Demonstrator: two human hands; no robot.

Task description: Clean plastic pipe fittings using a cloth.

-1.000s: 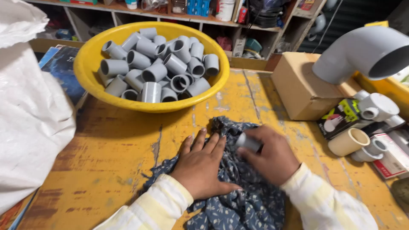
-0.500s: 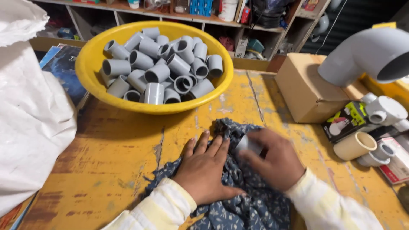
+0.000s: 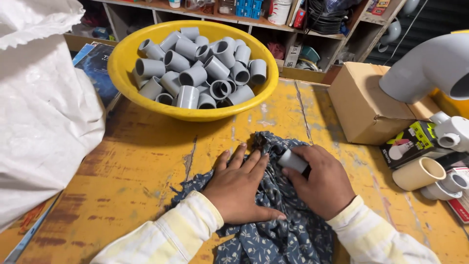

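Note:
My left hand (image 3: 240, 186) lies flat, fingers spread, on a dark blue flowered cloth (image 3: 273, 230) spread on the worn yellow table (image 3: 146, 166). My right hand (image 3: 322, 183) is closed around a short grey pipe coupling (image 3: 293, 161), pressing it against the cloth next to my left fingers. Beyond my hands stands a yellow bowl (image 3: 146, 100) heaped with several grey pipe couplings (image 3: 200, 68).
A large white sack (image 3: 39, 107) fills the left side. At the right are a cardboard box (image 3: 364, 105), a big grey pipe elbow (image 3: 430, 66), a cream coupling (image 3: 419, 173), white fittings (image 3: 452, 132) and a small printed packet (image 3: 408, 144). Shelves run along the back.
The view has shifted slightly. Both hands stay on the cloth; my right hand has turned the grey coupling a little against it.

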